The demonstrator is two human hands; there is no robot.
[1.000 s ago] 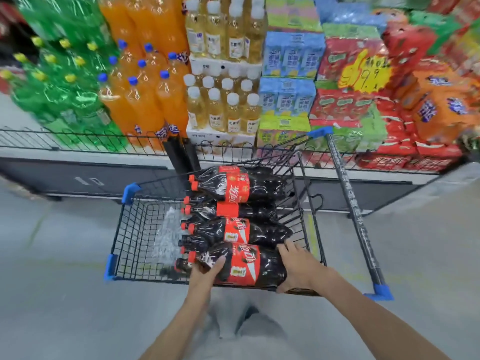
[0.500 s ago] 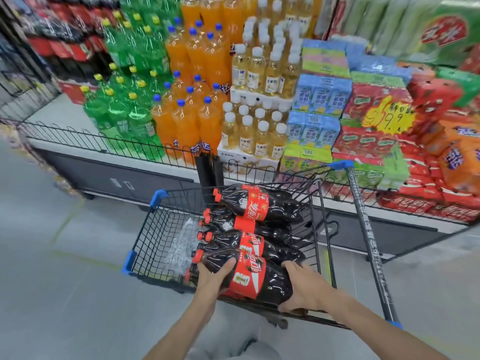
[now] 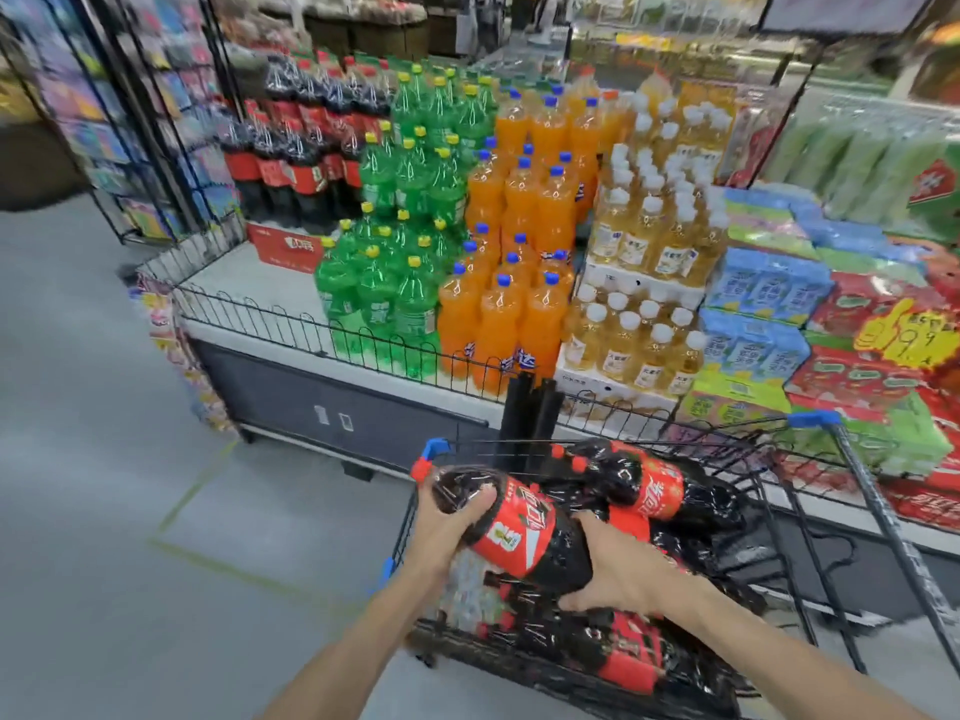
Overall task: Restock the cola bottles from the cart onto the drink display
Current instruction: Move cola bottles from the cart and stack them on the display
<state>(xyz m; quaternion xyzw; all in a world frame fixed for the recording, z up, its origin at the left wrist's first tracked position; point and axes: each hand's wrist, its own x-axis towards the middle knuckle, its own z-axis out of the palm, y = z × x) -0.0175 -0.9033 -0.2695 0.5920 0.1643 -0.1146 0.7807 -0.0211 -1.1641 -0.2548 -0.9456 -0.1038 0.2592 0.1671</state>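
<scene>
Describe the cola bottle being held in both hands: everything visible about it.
The held cola bottle is large, clear plastic filled with dark cola, with a red cap and a red wrap label bearing white lettering. It lies tilted, cap end up and to the left, raised above the other bottles in the wire cart. The left hand wraps its shoulder near the neck; the right hand cups its base end. Motion blur hides finer label detail.

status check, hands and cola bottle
Left hand and right hand grip cola bottle, raised above cart. Wire fence edges the display.
</scene>
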